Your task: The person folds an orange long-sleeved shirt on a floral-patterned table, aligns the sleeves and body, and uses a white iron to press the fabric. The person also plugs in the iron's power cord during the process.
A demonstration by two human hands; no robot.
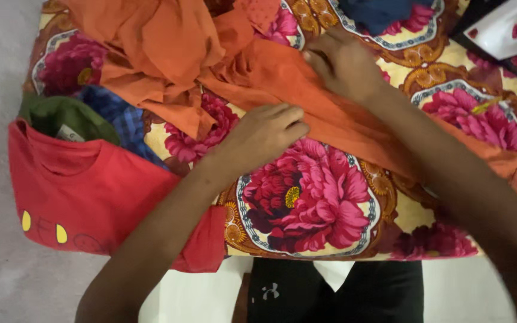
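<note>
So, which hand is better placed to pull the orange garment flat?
The right hand, probably: it already pinches a fold of the orange garment. The left hand only rests flat on its edge.

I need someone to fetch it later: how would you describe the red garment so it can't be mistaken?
Start at the big floral cloth. At its left edge, below the green garment and blue checked cloth, lies the red T-shirt. Unlike the orange fabric, it is true red with small yellow shapes.
</note>
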